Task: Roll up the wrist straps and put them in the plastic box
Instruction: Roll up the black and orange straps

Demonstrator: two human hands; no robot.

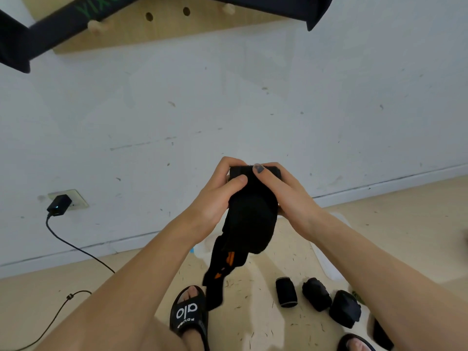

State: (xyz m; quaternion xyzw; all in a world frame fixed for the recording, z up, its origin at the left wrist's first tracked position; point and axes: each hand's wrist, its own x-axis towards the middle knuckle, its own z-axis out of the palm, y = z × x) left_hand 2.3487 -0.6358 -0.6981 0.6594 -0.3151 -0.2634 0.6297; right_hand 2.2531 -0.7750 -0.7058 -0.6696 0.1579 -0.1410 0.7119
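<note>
Item: black wrist strap [249,214], being gripped at its upper end by my left hand [215,196] and right hand [286,191], fingers [258,169] pinching the rolled part; tail hanging toward the floor [63,295]. Three rolled straps [317,297] lying near right, beside my sandal [188,315].

Matt black cloth wrist strap [249,219] (orange print); pale wood pegboard [162,34], scuffed
</note>
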